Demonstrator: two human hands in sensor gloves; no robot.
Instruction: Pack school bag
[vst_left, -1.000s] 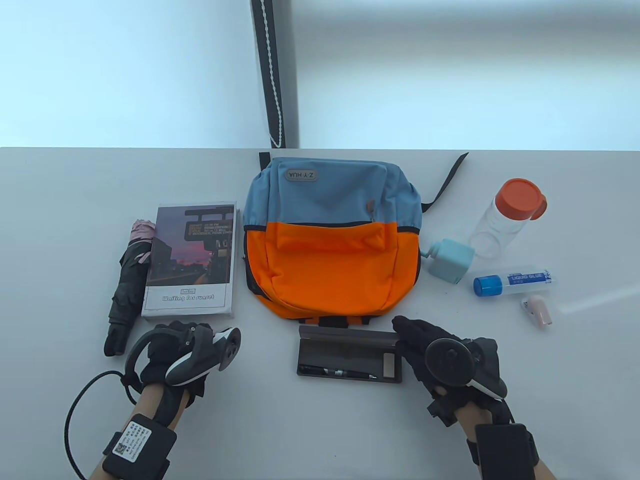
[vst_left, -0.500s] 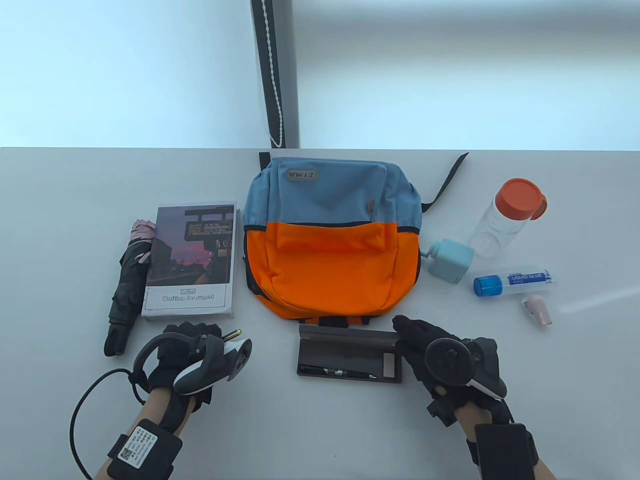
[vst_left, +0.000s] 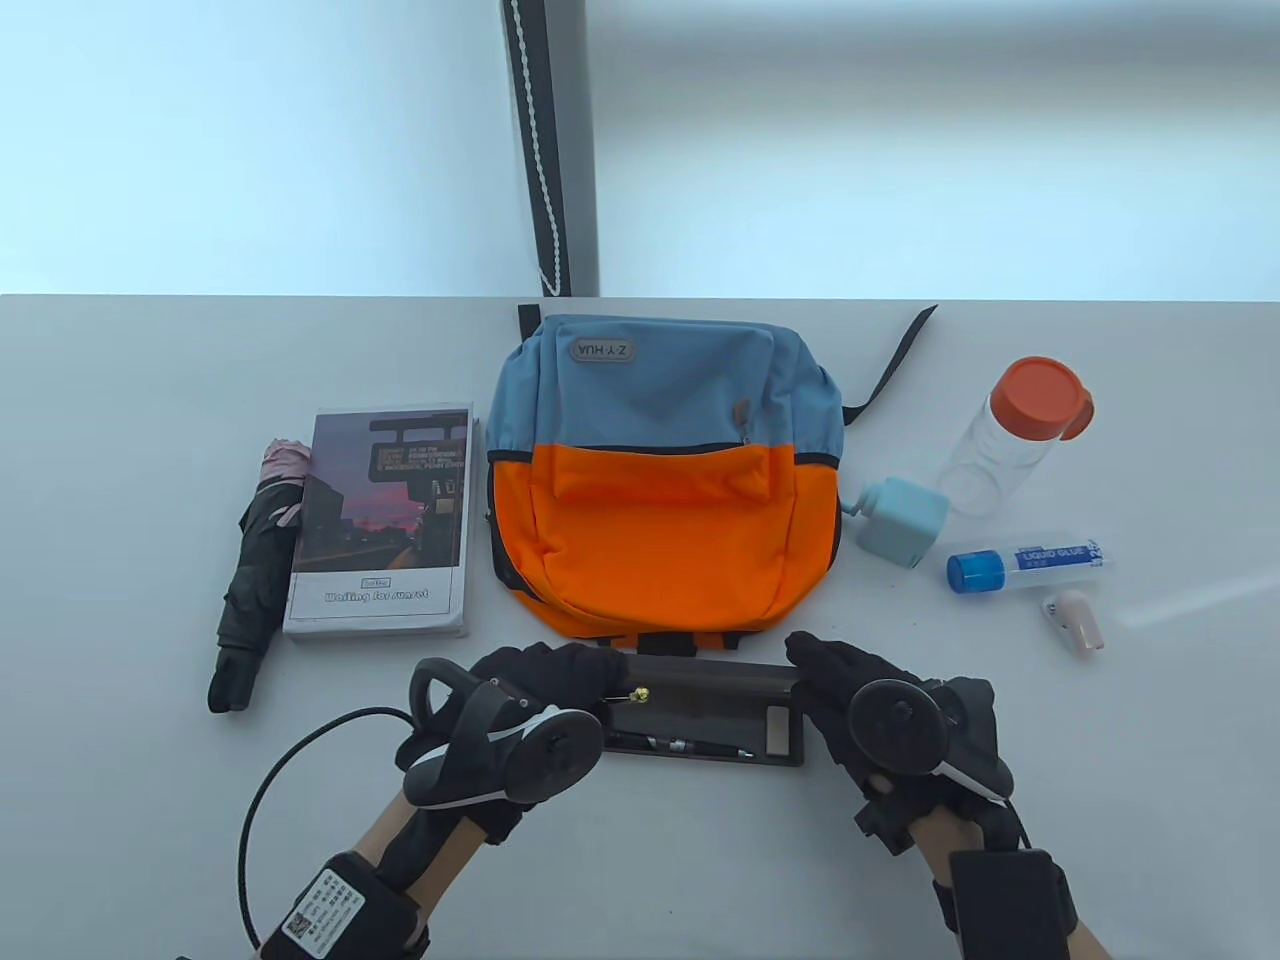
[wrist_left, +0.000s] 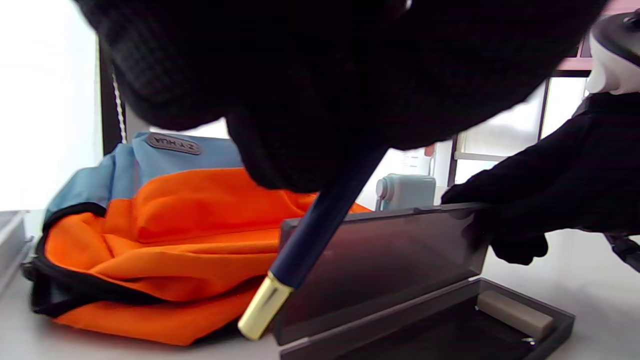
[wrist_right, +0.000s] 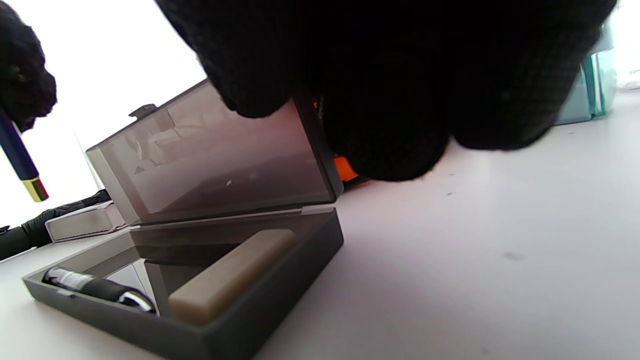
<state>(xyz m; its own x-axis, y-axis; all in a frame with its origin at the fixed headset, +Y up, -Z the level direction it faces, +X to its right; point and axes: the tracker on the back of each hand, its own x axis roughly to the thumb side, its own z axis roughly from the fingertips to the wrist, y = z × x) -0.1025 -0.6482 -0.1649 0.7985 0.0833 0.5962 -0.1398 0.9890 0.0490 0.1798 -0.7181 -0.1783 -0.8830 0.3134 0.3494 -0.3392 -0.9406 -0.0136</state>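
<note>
A blue and orange backpack (vst_left: 660, 480) lies flat mid-table. In front of it an open dark pencil case (vst_left: 700, 725) holds a black pen (vst_left: 680, 745) and a beige eraser (vst_left: 775, 728). My left hand (vst_left: 585, 675) pinches a dark blue pen with a gold tip (vst_left: 640, 692) over the case's left end. In the left wrist view the pen (wrist_left: 320, 230) points down in front of the raised lid (wrist_left: 380, 260). My right hand (vst_left: 805, 655) grips the lid's right end and holds it upright (wrist_right: 215, 155). The eraser (wrist_right: 230, 275) also shows in the right wrist view.
A book (vst_left: 385, 520) and a folded black umbrella (vst_left: 255, 570) lie left of the backpack. To its right lie a clear bottle with an orange cap (vst_left: 1010, 435), a light blue box-shaped item (vst_left: 900, 520), a glue tube (vst_left: 1030, 565) and a small pink item (vst_left: 1072, 620).
My left hand has moved right from below the book to the pencil case, carrying the gold-tipped pen. The right hand stays on the lid.
</note>
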